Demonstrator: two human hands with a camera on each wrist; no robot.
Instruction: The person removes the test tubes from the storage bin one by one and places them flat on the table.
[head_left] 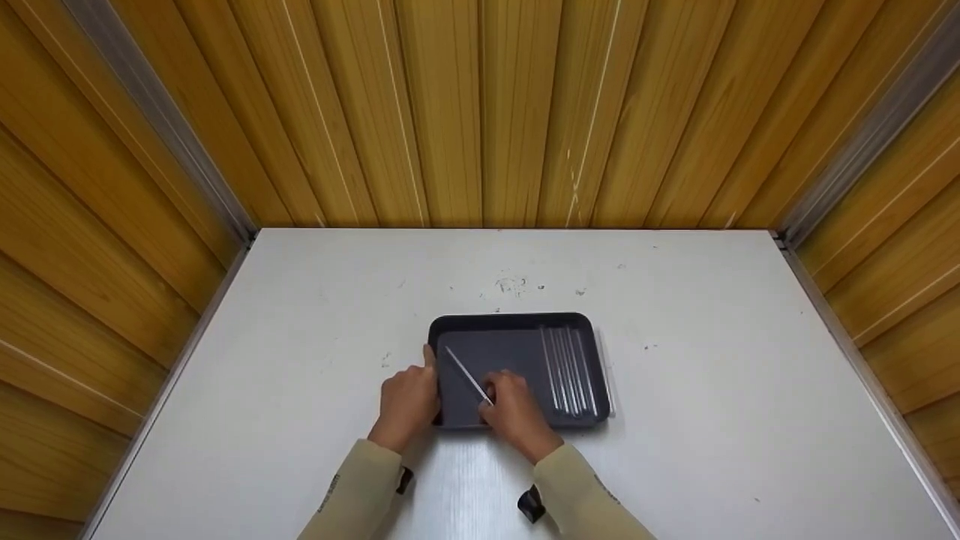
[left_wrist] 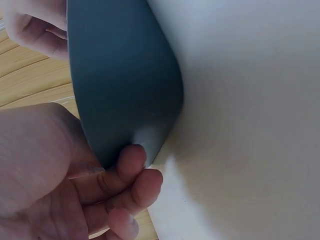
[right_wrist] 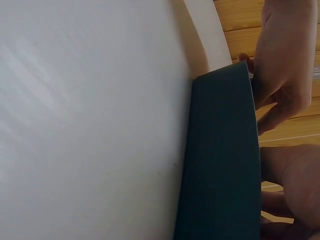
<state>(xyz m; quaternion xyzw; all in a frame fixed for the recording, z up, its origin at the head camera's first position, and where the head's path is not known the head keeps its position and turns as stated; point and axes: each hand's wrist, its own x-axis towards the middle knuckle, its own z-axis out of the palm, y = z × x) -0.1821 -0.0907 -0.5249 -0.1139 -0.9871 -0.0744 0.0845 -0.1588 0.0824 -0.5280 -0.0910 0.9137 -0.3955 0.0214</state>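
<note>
A dark grey rectangular tray (head_left: 487, 349) lies on the white table. My left hand (head_left: 409, 394) grips its left side; in the left wrist view its fingertips (left_wrist: 132, 160) press against the outer wall near a corner. Over the tray's front part, my right hand (head_left: 514, 409) pinches the near end of a thin, pale rod (head_left: 465, 373). This rod slants away to the left, inside the tray. Several clear rods (head_left: 566, 371) lie side by side along the tray's right end. In the right wrist view, the tray wall (right_wrist: 220, 160) hides part of the right hand (right_wrist: 302, 185).
The white table (head_left: 712, 375) bears small dark scuffs behind the tray. A clear edge or strip (head_left: 610, 382) shows just outside the tray's right wall. Wood-patterned panels (head_left: 480, 112) enclose the table at the back and both sides.
</note>
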